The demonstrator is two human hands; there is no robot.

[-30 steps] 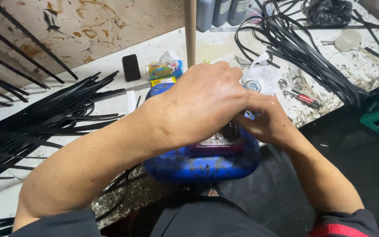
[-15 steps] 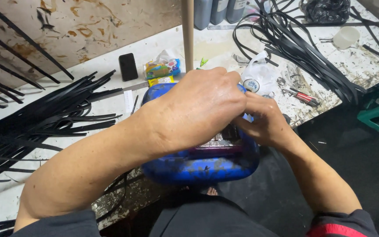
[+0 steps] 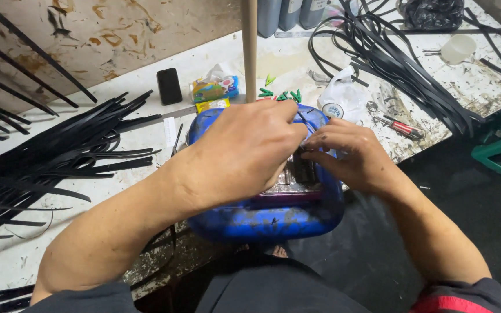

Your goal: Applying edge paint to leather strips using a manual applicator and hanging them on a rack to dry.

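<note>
Nearest, the blue tub sits at the bench edge under both hands, position unchanged from the earlier frames. The left hand curls over its top, fingers pressed together; the right hand has closed toward it, fingertips now pinching a small dark part, barely visible. Beyond the fingers lie green clips, then black straps.

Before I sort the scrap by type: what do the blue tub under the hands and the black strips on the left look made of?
Blue tub: likely moulded plastic, glossy but scuffed, with dark stains and rounded corners. Black strips: probably rubber or flexible plastic, matte with a slight sheen, thin, flat and bending where they overlap; which of the two is hard to tell.
</note>
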